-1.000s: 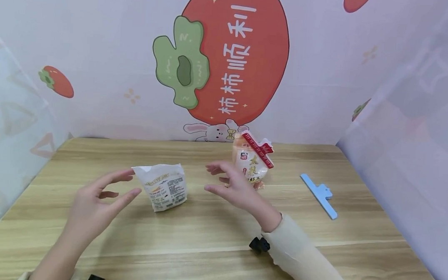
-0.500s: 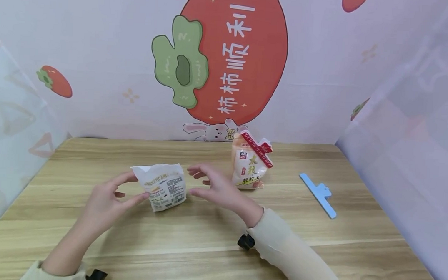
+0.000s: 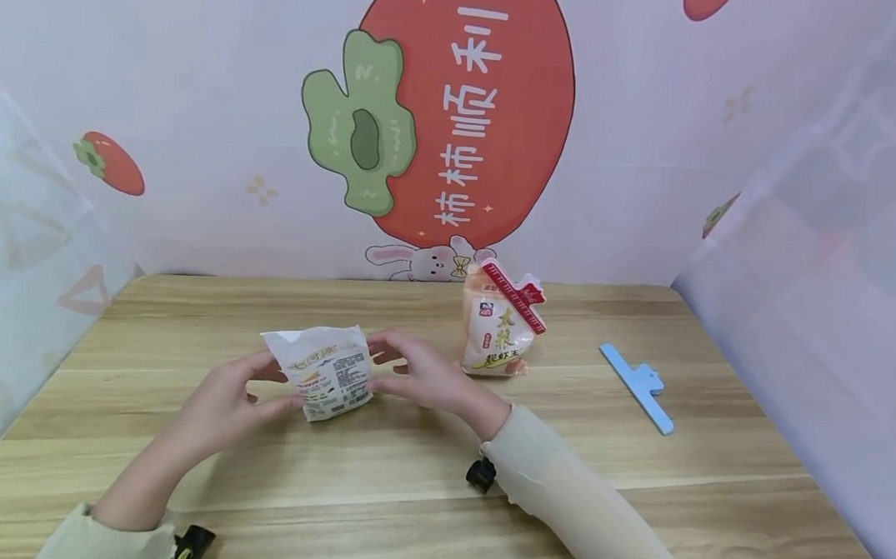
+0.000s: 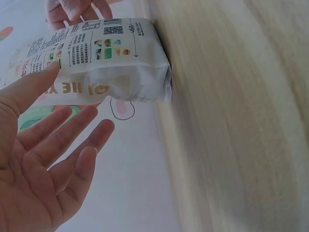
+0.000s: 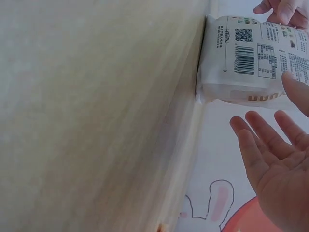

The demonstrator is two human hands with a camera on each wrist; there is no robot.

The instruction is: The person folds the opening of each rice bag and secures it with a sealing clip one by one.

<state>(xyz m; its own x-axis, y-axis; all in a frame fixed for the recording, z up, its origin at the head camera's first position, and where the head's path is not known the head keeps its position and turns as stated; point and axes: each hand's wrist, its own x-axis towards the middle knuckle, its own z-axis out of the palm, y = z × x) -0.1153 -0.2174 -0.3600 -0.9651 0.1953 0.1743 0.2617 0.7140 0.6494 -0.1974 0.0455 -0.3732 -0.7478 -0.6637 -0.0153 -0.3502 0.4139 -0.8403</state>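
A white printed snack bag [image 3: 331,379] stands on the wooden table, its flattened top corner flaring to the left. At its left side is my left hand [image 3: 221,403], thumb on the printed face and the other fingers reaching behind. On the opposite side, my right hand [image 3: 436,379] has its thumb and fingertips right at the bag's edge. The left wrist view shows the left fingers [image 4: 79,145] spread and relaxed under the bag [image 4: 116,53]. Loosely extended too are the right fingers [image 5: 260,140] in the right wrist view, apart from the bag's edge.
Behind the right hand stands an orange and white snack bag [image 3: 491,335] with a red clip [image 3: 515,297] across its top corner. A light blue clip [image 3: 638,389] lies at the right of the table [image 3: 378,510]. Patterned curtains [image 3: 223,95] enclose the table.
My left hand has moved right and my right hand has moved left, so both have closed in on the sides of the white bag. The bag and the clips have stayed put.
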